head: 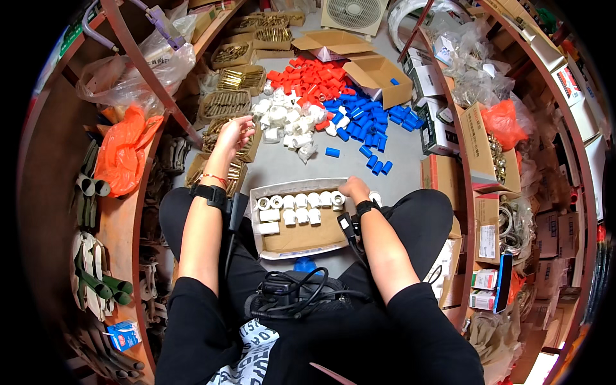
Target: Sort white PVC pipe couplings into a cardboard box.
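A shallow cardboard box (308, 243) lies before me between my crossed legs. Inside it, white plastic pipe fittings (301, 200) stand in rows along the far side, with a few more at the left. My right hand (356, 189) is at the box's far right corner; its fingers are partly hidden, so its grip is unclear. Just beyond that wrist shows another white fitting (376, 198). My left hand (236, 134) is raised, fingers loosely curled with nothing visible in them, left of a pile of white fittings (288, 118), some in clear bags.
Red pipe couplings (313, 77) and blue pipe couplings (361, 118) are heaped on the grey floor. An open carton (380, 77) stands behind them, near a box fan (353, 14). Trays of brass-coloured fasteners (240, 77) line the left; loaded shelves flank both sides.
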The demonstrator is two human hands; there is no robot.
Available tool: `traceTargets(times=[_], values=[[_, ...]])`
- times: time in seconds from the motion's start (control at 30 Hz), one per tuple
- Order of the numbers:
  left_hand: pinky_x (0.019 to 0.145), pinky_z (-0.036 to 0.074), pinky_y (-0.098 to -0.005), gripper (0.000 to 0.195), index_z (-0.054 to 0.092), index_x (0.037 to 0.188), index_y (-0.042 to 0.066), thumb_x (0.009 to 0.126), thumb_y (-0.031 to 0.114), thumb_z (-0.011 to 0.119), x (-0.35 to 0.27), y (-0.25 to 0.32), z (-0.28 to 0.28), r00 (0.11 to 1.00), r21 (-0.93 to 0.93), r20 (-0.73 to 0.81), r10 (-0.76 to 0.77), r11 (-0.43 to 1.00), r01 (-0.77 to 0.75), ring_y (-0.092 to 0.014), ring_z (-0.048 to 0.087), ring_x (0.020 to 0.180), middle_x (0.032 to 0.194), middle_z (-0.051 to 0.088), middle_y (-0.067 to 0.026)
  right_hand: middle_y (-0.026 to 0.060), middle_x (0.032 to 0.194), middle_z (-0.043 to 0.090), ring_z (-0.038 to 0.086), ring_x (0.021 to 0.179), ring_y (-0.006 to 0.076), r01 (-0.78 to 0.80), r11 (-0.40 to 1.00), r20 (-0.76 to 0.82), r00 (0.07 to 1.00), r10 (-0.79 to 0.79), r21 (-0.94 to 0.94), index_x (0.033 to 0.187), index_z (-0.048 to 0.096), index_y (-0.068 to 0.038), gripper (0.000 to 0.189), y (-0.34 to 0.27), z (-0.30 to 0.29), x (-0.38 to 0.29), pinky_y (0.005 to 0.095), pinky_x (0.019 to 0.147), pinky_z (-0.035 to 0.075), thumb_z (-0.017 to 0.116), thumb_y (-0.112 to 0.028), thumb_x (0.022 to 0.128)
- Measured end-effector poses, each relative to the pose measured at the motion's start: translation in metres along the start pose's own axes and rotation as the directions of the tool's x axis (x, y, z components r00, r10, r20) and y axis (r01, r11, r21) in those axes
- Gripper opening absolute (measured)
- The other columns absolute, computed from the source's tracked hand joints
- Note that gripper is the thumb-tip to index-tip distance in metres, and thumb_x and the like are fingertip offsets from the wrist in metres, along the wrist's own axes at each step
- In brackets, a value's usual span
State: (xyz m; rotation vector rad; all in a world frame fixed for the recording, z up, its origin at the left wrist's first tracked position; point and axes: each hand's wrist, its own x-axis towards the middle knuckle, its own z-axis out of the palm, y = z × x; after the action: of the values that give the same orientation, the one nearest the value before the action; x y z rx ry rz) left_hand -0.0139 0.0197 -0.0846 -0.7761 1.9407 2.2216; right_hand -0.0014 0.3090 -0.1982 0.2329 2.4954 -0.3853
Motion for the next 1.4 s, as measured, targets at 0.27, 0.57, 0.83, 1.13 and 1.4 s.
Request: traceTargets(times=[0.27, 0.57, 0.83, 1.13, 1.4], values=[[0.046, 0.034, -0.017, 0.013, 0.051, 0.077, 0.011, 0.071, 0.021, 0.047, -0.001, -0.005, 0.006, 1.0, -0.032, 0.013, -0.01, 0.999, 0.01, -0.006, 0.049, 0.06, 0.073, 0.051, 0.0036, 0.0154, 0.087, 0.053, 0.051, 0.081, 0.027, 0.048, 0.998, -0.054, 0.997, -0.05, -0.047, 0.085, 0.054, -0.002, 0.033, 0.001, 0.001, 0.001, 0.032, 0.068, 0.041, 0.052, -0.023, 0.058], [0.046, 0.031, -0.0201, 0.012, 0.051, 0.076, 0.012, 0.071, 0.022, 0.045, 0.01, -0.03, 0.002, 0.995, 0.132, -0.016, -0.095, 0.987, 0.096, -0.005, 0.048, 0.059, 0.07, 0.05, 0.0058, 0.0187, 0.086, 0.052, 0.05, 0.081, 0.0283, 0.098, 0.993, -0.06, 0.993, -0.101, -0.058, 0.083, 0.054, 0.001, 0.035, 0.004, 0.003, 0.001, 0.0326, 0.07, 0.04, 0.051, -0.022, 0.058], [0.078, 0.034, -0.0291, 0.048, 0.046, 0.092, -0.01, 0.055, 0.021, 0.048, 0.075, -0.183, -0.055, 0.937, 0.484, -0.35, 0.01, 0.858, 0.172, -0.027, 0.045, 0.093, 0.095, 0.047, -0.0236, 0.0188, 0.088, 0.051, 0.05, 0.082, 0.0285, 0.153, 0.987, -0.047, 0.987, -0.155, -0.057, 0.084, 0.053, 0.002, 0.036, -0.006, 0.004, -0.006, 0.0324, 0.071, 0.04, 0.051, -0.023, 0.058], [0.081, 0.03, -0.0347, 0.055, 0.037, 0.102, -0.006, 0.061, 0.03, 0.042, 0.006, -0.159, -0.021, 0.937, 0.613, -0.184, -0.296, 0.711, 0.345, -0.029, 0.039, 0.098, 0.106, 0.038, -0.0219, 0.0195, 0.088, 0.051, 0.049, 0.082, 0.0291, 0.14, 0.987, -0.038, 0.989, -0.144, -0.08, 0.084, 0.052, 0.003, 0.039, 0.006, 0.0, -0.004, 0.0329, 0.072, 0.04, 0.053, -0.025, 0.057], [0.081, 0.028, -0.0405, 0.059, 0.028, 0.111, -0.002, 0.069, 0.039, 0.035, -0.001, -0.134, -0.02, 0.923, 0.614, -0.085, -0.376, 0.709, 0.346, -0.029, 0.035, 0.101, 0.113, 0.032, -0.0188, 0.0193, 0.088, 0.051, 0.049, 0.083, 0.0291, 0.153, 0.984, -0.032, 0.987, -0.157, -0.094, 0.087, 0.051, 0.002, 0.04, 0.005, 0.001, -0.002, 0.0334, 0.072, 0.039, 0.052, -0.024, 0.057]])
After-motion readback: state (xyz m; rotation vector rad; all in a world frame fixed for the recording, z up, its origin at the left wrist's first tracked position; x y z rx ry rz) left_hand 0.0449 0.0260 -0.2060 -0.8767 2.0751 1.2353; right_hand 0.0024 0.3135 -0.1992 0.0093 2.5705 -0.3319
